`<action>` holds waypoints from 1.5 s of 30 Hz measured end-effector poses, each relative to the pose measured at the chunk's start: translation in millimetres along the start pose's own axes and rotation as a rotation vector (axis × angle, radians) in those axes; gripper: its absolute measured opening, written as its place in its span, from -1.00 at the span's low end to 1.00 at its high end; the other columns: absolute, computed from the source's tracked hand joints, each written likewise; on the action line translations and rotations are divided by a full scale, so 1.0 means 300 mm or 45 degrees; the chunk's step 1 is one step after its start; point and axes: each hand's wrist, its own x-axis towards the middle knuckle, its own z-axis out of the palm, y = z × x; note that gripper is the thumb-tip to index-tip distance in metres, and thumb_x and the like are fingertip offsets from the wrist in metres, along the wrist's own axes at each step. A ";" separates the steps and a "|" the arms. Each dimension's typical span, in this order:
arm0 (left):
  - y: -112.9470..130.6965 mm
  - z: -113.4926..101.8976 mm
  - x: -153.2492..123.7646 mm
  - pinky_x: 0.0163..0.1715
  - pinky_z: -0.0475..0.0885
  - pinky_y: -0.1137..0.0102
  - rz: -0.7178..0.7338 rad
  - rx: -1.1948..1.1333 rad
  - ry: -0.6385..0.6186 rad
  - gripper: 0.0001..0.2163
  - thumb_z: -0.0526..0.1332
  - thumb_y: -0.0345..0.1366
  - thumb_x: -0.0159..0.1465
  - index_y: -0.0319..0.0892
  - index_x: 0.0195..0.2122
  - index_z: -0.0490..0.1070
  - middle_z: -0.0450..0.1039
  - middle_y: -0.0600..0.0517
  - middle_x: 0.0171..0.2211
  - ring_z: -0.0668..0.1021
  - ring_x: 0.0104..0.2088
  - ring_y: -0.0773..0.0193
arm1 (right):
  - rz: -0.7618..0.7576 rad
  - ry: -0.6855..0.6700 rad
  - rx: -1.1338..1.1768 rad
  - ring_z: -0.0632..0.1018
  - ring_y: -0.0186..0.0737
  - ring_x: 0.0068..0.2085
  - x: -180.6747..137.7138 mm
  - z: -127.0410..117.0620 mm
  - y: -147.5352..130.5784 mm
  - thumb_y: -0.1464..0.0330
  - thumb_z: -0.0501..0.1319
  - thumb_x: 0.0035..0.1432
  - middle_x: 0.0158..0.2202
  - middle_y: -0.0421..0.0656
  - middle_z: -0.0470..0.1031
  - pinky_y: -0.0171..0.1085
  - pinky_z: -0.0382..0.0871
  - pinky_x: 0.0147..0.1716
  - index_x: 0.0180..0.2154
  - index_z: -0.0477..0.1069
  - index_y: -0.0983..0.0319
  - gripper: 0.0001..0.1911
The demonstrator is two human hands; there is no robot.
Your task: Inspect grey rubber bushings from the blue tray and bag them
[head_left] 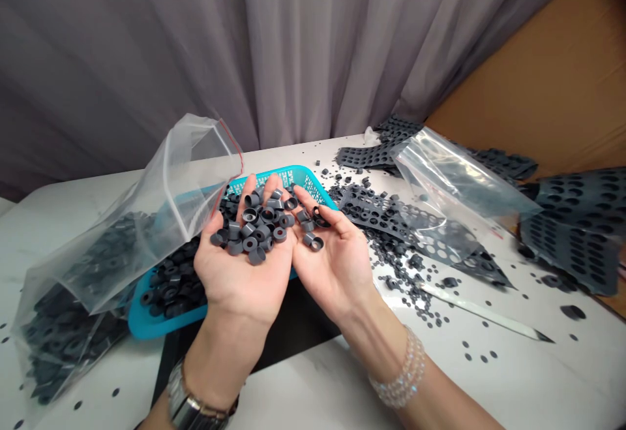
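Note:
My two hands are side by side, palms up, above a turquoise plastic basket. My left hand cups a heap of small dark grey rubber caps, short hollow cylinders, some showing a hole in the end. My right hand touches it along the edge, with a few of the same caps lying on its curled fingers. More caps fill the basket beneath. To the left, a clear zip bag with a red seal line leans over the basket's rim, many dark caps inside it.
Perforated dark rubber sheets lie at the right and back. A clear plastic bag rests over some. Small punched discs and a pale pointed tool are scattered on the white table. Behind hangs a grey curtain.

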 end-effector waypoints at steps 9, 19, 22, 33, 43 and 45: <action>-0.001 0.022 -0.009 -0.01 0.42 0.27 -0.052 -0.009 0.102 -0.54 -0.18 -0.19 0.32 -0.26 0.05 0.35 0.49 -0.16 -0.03 0.55 -0.05 0.15 | -0.030 0.004 0.056 0.50 -0.21 0.02 -0.012 0.009 -0.005 0.40 0.00 0.09 -0.13 -0.06 0.54 -0.16 0.22 0.18 -0.11 0.41 0.32 -0.64; -0.008 0.010 -0.005 -0.02 0.43 0.29 -0.064 -0.001 0.061 -0.53 -0.19 -0.16 0.32 -0.25 0.07 0.34 0.51 -0.17 -0.06 0.55 -0.05 0.16 | -0.086 -0.017 0.030 0.52 -0.25 -0.05 -0.012 -0.009 0.001 0.50 0.01 -0.10 -0.19 -0.12 0.55 -0.19 0.15 0.21 -0.20 0.44 0.27 -0.61; -0.023 0.002 -0.013 -0.03 0.44 0.26 -0.086 0.011 0.014 -0.53 -0.16 -0.13 0.31 -0.23 0.08 0.32 0.49 -0.18 -0.04 0.56 -0.05 0.14 | -0.160 0.043 -0.006 0.52 -0.25 -0.08 -0.015 -0.010 0.004 0.49 0.03 -0.11 -0.21 -0.14 0.54 -0.17 0.16 0.20 -0.25 0.47 0.26 -0.64; -0.041 -0.027 -0.017 0.06 0.37 0.21 -0.098 0.088 -0.095 -0.54 -0.11 -0.10 0.28 -0.17 0.06 0.36 0.51 -0.15 -0.05 0.54 -0.02 0.13 | -0.355 0.141 -0.403 0.53 -0.30 -0.11 -0.023 0.008 0.049 0.48 0.35 -0.10 -0.17 -0.25 0.57 -0.25 0.33 0.06 -0.15 0.48 0.15 -0.61; -0.034 -0.018 -0.011 0.01 0.40 0.28 -0.111 0.033 -0.075 -0.57 -0.11 -0.14 0.30 -0.21 0.06 0.34 0.54 -0.18 -0.11 0.55 -0.04 0.17 | -0.256 0.076 -0.210 0.49 -0.22 0.01 -0.023 0.002 0.026 0.48 0.09 0.03 -0.06 -0.13 0.54 -0.18 0.19 0.18 -0.18 0.49 0.27 -0.69; -0.036 -0.019 -0.009 0.00 0.41 0.28 -0.113 0.026 -0.070 -0.57 -0.11 -0.14 0.30 -0.22 0.06 0.34 0.53 -0.19 -0.10 0.55 -0.04 0.17 | -0.232 0.082 -0.157 0.49 -0.20 0.02 -0.024 0.000 0.023 0.47 0.06 0.01 -0.04 -0.12 0.53 -0.15 0.16 0.20 -0.17 0.49 0.28 -0.66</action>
